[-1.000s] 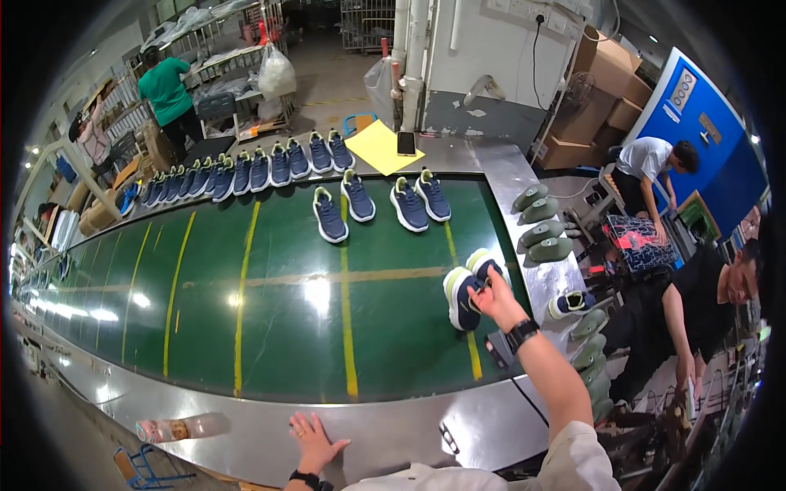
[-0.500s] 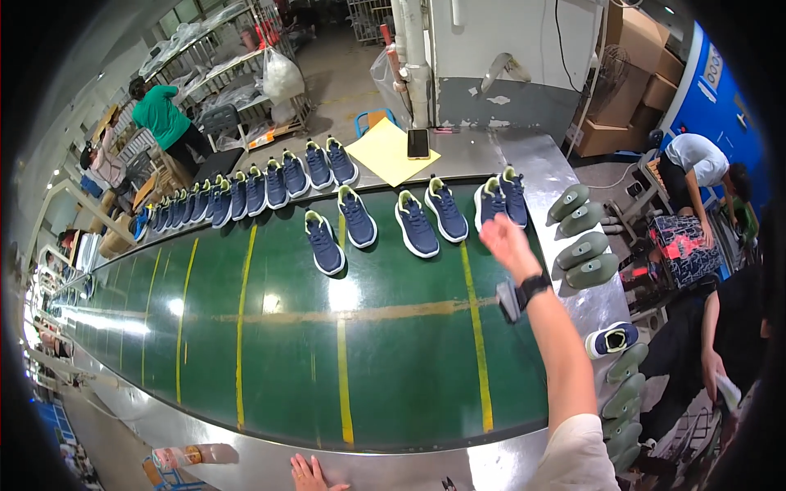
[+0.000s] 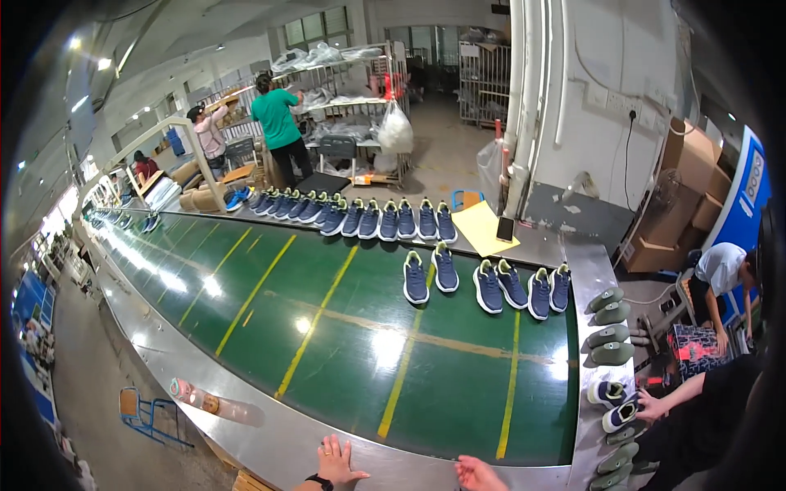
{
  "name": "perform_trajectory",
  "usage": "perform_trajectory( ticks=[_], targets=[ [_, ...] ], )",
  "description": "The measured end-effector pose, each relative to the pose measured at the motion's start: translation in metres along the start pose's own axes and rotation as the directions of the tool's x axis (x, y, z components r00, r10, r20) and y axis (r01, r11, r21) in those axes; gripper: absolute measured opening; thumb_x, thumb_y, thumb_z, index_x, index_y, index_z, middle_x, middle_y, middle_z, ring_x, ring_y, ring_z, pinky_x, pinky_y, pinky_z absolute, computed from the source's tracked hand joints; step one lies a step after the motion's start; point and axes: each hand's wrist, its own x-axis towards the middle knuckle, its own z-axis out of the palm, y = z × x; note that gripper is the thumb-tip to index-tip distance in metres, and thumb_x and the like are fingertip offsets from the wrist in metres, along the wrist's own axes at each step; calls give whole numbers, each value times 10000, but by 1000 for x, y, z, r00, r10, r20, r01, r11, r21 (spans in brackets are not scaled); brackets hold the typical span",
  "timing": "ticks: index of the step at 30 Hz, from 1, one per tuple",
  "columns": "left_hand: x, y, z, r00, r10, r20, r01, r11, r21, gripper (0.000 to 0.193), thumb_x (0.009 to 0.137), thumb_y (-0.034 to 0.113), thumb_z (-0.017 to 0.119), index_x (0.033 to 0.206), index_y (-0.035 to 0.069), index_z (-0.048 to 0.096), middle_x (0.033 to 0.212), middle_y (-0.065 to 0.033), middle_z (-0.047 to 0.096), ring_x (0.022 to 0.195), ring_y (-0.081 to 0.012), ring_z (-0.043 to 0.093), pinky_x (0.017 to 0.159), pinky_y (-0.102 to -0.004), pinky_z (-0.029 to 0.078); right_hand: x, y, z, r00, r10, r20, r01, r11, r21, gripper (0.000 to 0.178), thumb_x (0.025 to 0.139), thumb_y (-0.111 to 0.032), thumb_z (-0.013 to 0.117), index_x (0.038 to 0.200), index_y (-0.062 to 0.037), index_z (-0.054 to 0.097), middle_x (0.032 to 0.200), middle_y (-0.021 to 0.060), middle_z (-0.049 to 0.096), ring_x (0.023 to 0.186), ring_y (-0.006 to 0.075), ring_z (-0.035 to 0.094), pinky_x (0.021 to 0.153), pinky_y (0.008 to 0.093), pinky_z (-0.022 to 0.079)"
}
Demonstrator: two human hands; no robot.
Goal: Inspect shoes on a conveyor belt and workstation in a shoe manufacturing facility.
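My left hand (image 3: 340, 462) lies flat with fingers spread on the metal rim (image 3: 286, 438) of the conveyor. At the lower edge, my right hand (image 3: 477, 473) hovers by the same rim, fingers loosely curled, with nothing visible in it. Across the green belt (image 3: 458, 376) stand three pairs of navy sneakers with lime linings: a left pair (image 3: 415, 278), a middle pair (image 3: 487, 286) and a right pair (image 3: 539, 293). Both hands are well apart from them. Behind these, a long row of similar sneakers (image 3: 368, 219) lines the far edge.
A phone (image 3: 506, 229) rests on yellow paper (image 3: 483, 227) at the far edge. Green shoe lasts (image 3: 612, 353) line the right-hand metal ledge (image 3: 585, 327). There a co-worker's hand (image 3: 652, 406) touches a sneaker (image 3: 620, 416). A bottle (image 3: 193, 394) lies on the near rim.
My right hand has drawn back from the rightmost sneakers to the near rim. The view has swung left. A second sneaker now sits on the right ledge, at the co-worker's hand.
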Motion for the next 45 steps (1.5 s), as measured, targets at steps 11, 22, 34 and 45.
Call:
perform_trajectory(
  ticks=[11, 22, 34, 45],
  targets=[
    [9, 2, -10, 987, 71, -143, -79, 995, -53, 1080, 595, 678, 578, 1359, 36, 167, 1366, -329, 72, 1261, -493, 74, 972, -590, 166, -82, 105, -27, 345, -937, 52, -269, -152, -951, 448, 670, -140, 628, 1092, -67, 496, 1195, 225, 403, 1059, 395, 419, 867, 457, 388],
    [19, -35, -12, 940, 338, -49, -338, 941, 5, 960, 634, 495, 664, 1354, 70, 193, 1373, -297, 109, 1261, -464, 142, 1015, -442, 244, -57, 134, -28, 204, -965, -163, -183, 126, -975, 121, 801, -171, 502, 863, -98, 575, 830, 149, 568, 797, 349, 547, 683, 444, 444],
    [28, -32, -45, 918, 355, 176, -359, 933, -12, 1003, 600, 484, 708, 1348, 39, 209, 1365, -308, 136, 1259, -448, 172, 1020, -410, 241, -46, 146, -25, 529, -807, -262, -84, 257, -963, 248, 633, -165, 623, 837, -63, 524, 802, 153, 587, 751, 341, 564, 681, 399, 446],
    [24, -37, -35, 935, 343, 94, -339, 939, -57, 882, 648, 353, 700, 1340, 56, 239, 1365, -297, 144, 1258, -426, 192, 1006, -405, 278, -90, 149, 1, 523, -716, -462, 525, 698, -487, 97, 740, -116, 560, 777, -37, 518, 660, 17, 534, 520, 99, 526, 507, 238, 444]
  ],
)
